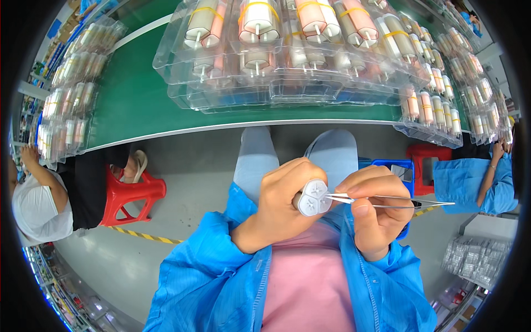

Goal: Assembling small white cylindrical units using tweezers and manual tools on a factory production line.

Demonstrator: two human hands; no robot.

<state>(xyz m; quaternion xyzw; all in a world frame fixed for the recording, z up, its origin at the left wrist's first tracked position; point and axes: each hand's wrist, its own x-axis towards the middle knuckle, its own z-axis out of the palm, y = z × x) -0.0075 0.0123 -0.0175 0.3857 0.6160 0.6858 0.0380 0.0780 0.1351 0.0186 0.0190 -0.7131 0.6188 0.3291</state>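
My left hand is closed around a bundle of cylinders, whose white three-lobed end faces right, with a small cross-shaped mark in each lobe. Most of the bundle's body is hidden in my fist. Between the thumb and fingers of my right hand is a pair of metal tweezers. Their narrow tips reach left to the white end, and a thin white piece lies along them by my fingertips. Whether the tips pinch that piece is too small to tell. Both hands are above my lap, short of the table.
A green table carries stacked clear plastic trays of pink, white and grey cylinder bundles with yellow bands. A red stool and a seated person are at the left. Another person in blue is at the right, near a blue crate.
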